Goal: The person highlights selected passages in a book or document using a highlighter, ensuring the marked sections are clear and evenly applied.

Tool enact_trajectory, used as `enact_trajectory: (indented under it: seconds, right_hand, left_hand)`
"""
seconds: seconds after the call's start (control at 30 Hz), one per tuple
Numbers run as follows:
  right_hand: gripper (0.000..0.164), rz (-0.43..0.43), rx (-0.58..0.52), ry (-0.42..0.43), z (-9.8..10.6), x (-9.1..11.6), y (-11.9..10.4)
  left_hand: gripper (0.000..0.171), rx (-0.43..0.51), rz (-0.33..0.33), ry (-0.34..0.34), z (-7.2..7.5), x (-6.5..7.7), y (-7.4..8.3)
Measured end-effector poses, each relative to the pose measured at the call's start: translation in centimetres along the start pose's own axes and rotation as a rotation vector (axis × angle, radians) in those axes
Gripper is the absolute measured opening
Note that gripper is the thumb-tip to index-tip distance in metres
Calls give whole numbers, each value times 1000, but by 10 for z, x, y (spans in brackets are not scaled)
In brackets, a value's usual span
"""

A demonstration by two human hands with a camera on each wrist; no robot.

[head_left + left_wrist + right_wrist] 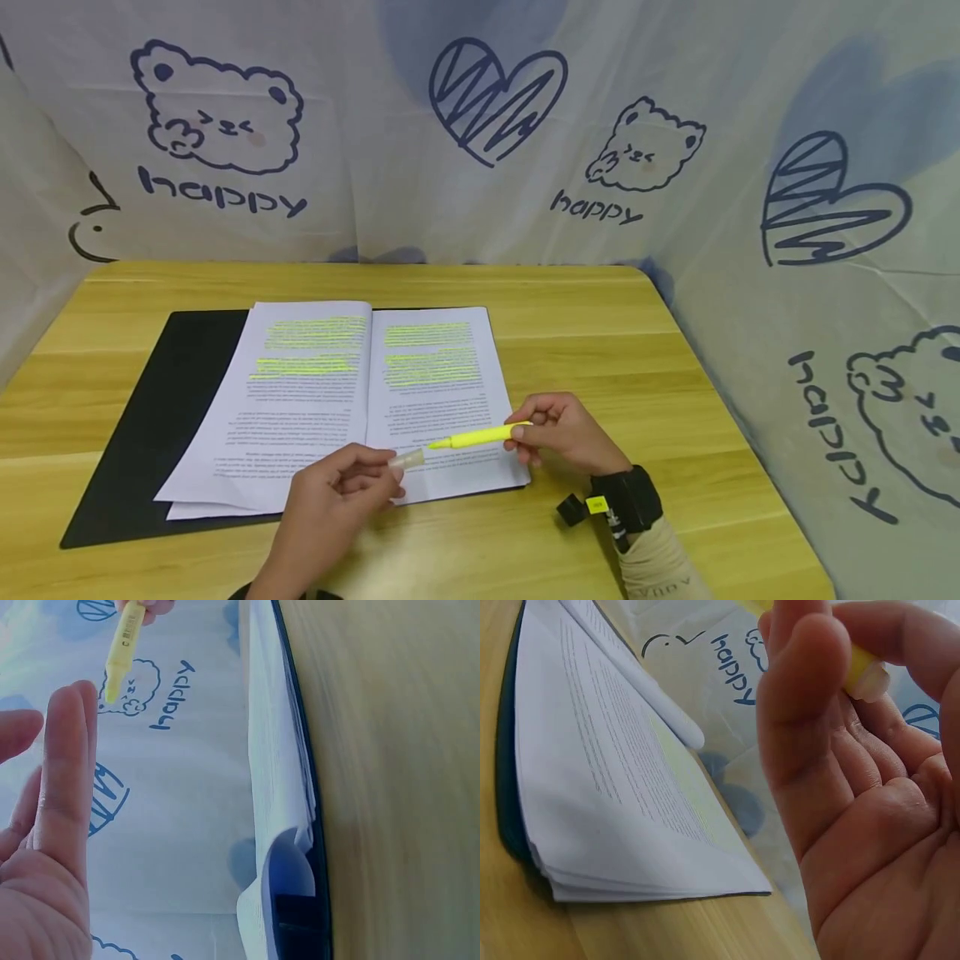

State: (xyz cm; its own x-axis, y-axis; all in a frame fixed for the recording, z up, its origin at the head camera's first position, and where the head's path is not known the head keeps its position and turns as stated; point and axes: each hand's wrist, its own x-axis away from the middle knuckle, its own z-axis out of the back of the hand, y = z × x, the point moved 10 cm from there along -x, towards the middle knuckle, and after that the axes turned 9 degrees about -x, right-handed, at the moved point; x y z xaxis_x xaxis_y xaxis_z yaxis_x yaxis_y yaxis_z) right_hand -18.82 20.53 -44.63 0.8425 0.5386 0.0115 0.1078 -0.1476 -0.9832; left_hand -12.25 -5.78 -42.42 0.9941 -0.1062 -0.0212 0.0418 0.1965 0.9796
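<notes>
My right hand [566,433] pinches a yellow highlighter [480,436] near its back end, with the uncapped tip pointing left. A pale translucent cap [408,459] is pinched between the thumb and fingers of my left hand [326,500]. Tip and cap face each other with a small gap, above the lower part of an open document [435,408]. In the left wrist view the highlighter [124,649] comes down toward the left fingers, which hide the cap. The right wrist view shows only the highlighter's back end [866,675] behind the right fingers.
The document's printed pages carry yellow highlighted lines on their upper parts. Beneath them lies a black folder [150,417] on the wooden table [600,333]. A patterned curtain [375,208] stands behind the table and along its sides.
</notes>
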Motion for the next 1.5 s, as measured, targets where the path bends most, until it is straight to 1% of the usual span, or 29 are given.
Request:
enact_trajectory:
  seconds: [0.17, 0.3, 0.57, 0.67, 0.8, 0.97, 1.1, 1.3, 1.4, 1.5]
  right_hand:
    - [15, -13, -27, -6, -2, -1, 3]
    - [15, -12, -47, -23, -5, -2, 4]
    - [16, -12, -66, -80, -12, -3, 8]
    - [17, -21, -62, -64, -11, -3, 9]
    - [17, -44, -58, -37, -10, -3, 10]
    - [19, -57, -47, -51, -13, -3, 12]
    - [18, -52, -49, -58, -15, -3, 12]
    - [16, -53, -37, -66, -22, -5, 13]
    - [17, -27, -26, -31, -20, -5, 10]
    - [17, 13, -38, 3, -15, -4, 6]
  left_hand:
    - [18, 51, 41, 10, 2, 1, -2]
    - [19, 49, 64, 19, 2, 1, -2]
    - [18, 22, 55, 11, 1, 2, -1]
    - [18, 9, 52, 8, 1, 2, -1]
    - [17, -27, 31, 10, 1, 2, 0]
    - [16, -51, -6, 8, 0, 2, 2]
    - [15, -72, -20, 8, 0, 2, 2]
    - [15, -97, -18, 6, -1, 2, 2]
    - [14, -105, -13, 20, 1, 3, 2]
    - [14, -100, 9, 36, 3, 3, 2]
